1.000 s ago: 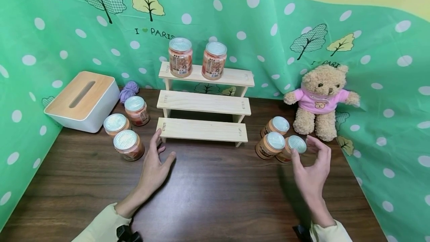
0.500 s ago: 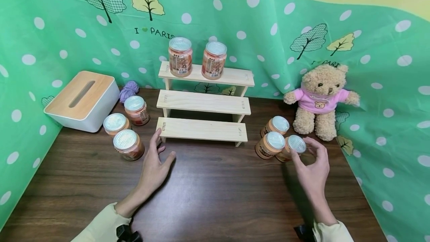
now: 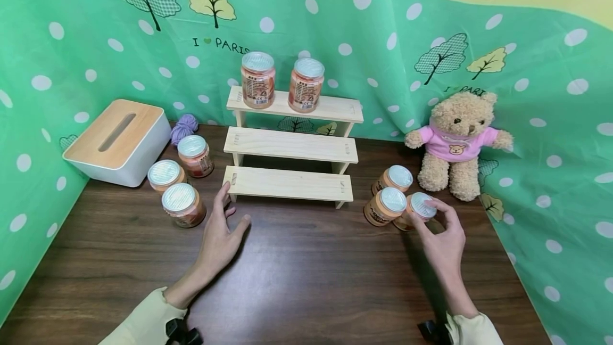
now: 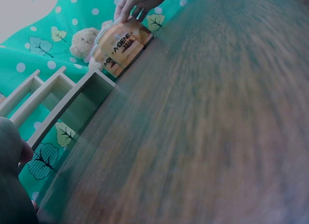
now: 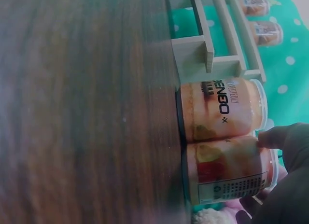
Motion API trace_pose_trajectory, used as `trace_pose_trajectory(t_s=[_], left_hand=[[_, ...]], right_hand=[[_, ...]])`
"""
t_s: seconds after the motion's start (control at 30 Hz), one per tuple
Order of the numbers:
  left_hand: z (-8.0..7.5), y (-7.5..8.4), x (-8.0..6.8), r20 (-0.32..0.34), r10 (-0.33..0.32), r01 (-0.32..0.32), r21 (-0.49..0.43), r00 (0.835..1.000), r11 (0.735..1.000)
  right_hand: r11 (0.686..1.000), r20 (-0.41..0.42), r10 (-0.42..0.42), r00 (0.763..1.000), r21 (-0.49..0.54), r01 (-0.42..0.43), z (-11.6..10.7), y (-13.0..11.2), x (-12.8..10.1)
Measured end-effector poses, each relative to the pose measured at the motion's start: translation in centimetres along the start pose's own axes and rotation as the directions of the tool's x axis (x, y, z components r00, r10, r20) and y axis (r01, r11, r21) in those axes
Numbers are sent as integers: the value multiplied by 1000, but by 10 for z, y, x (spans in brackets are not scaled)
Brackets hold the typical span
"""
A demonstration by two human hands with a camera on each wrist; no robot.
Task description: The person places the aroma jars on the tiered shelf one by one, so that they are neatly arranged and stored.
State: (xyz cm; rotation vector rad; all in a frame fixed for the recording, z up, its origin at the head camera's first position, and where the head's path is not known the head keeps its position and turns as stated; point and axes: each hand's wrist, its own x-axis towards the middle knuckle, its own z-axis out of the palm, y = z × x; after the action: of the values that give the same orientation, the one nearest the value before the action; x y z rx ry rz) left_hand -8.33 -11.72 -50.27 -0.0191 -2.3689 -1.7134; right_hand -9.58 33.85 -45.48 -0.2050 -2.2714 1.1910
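Observation:
Three orange-labelled jars with pale ribbed lids stand in a cluster right of a three-tier wooden stand (image 3: 289,183). My right hand (image 3: 444,238) grips the rightmost jar (image 3: 422,205) near its lid, thumb on one side and fingers on the other. In the right wrist view the thumb presses this jar (image 5: 231,171) close below its lid, and a neighbouring jar (image 5: 222,110) stands against it. My left hand (image 3: 221,236) holds nothing; its fingers are loosely extended, with the index fingertip at the left end of the lowest shelf.
Two jars (image 3: 258,81) stand on the top shelf. Several things sit at the left: three more jars (image 3: 184,206), a white tissue box (image 3: 119,142) with a wooden lid, and purple yarn (image 3: 184,129). A teddy bear (image 3: 457,145) in a pink shirt sits behind the right cluster.
My right hand has moved slightly left, and its fingers have closed in from beside the rightmost jar onto it. The left hand stays in place.

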Motion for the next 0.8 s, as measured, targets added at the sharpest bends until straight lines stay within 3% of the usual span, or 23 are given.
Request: trace_pose_trajectory(t_s=[0.23,0.53,0.8], left_hand=[[-1,0,1,-3,-8,8,-1,1000,1000],[0,-1,0,-5,-7,7,-6,1000,1000],[2,-3,0,-34,41,-41,5,999,999]], right_hand=[[998,-6,22,1000,54,-22,1,1,2],[992,-71,68,995,114,-59,-1,2,1],[995,-158,14,987,103,2,-3,4,1]])
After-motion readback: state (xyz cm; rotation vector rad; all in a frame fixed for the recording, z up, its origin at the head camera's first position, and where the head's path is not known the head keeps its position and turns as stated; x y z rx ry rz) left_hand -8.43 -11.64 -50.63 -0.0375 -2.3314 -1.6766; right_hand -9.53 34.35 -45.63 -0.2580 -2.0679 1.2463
